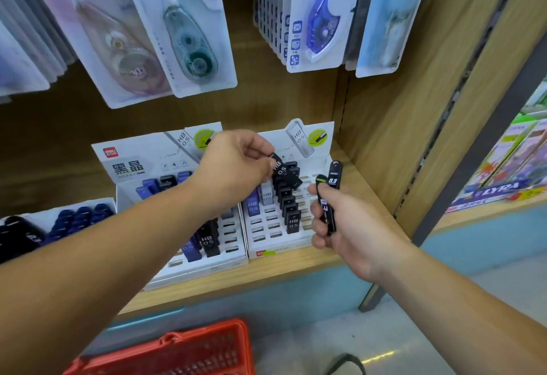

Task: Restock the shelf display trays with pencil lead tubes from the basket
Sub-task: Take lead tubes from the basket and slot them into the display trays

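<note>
I count two white HB 0.5 display trays point(204, 265) on one shelf point(266, 277), one red basket point(177, 351), one black lead tube point(279, 167) in the left hand point(236, 164), and at least two tubes point(330, 197) in the right hand point(349, 226); the fingers hide their exact number.

Shop shelf, indoor, bright even light, soft img, fisheye warp.
Light from above/front: wood back panel point(53, 143) under the hanging correction-tape packs point(183, 34) in shadow, dim; shelf board point(266, 274) front well lit. Glare on packs' blister plastic, pale streak refl. on floor point(379, 354). Centre sharpest: "HB 0.5" print at display trays point(275, 248) legible. Edges soft: red basket point(183, 351), dark-blue items point(80, 217) at left, colourful boxes point(509, 179) at right all blurry. Metal upright point(476, 155) leans w/ lens distortion. Compression smear overall.
</note>
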